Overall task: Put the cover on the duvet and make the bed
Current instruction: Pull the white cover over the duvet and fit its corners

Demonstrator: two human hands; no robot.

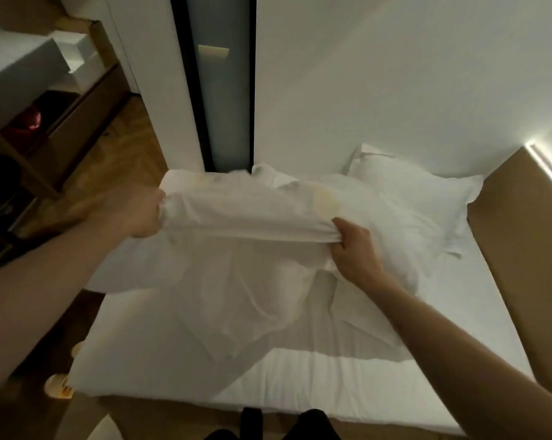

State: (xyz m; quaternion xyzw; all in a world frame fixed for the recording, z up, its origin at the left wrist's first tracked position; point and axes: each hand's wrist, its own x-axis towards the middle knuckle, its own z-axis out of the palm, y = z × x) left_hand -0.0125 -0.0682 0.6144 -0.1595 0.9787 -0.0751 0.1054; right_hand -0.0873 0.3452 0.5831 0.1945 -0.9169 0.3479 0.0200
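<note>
I hold a white duvet cover (243,217) up over the bed (316,376), stretched between both hands. My left hand (138,214) grips its bunched left end above the bed's left side. My right hand (354,246) clutches the gathered edge near the middle of the bed. The thin fabric hangs down from this edge and drapes onto the white sheet. Two white pillows (417,201) lie at the head of the bed, the nearer one partly hidden by the cover. I cannot tell whether the duvet itself is in view.
A tan headboard panel (522,249) runs along the bed's right side, with a light strip above it. A white wall and dark-framed glass panel (220,90) stand behind the bed. Wooden floor, slippers (58,385) and a desk with shelves (46,106) are on the left.
</note>
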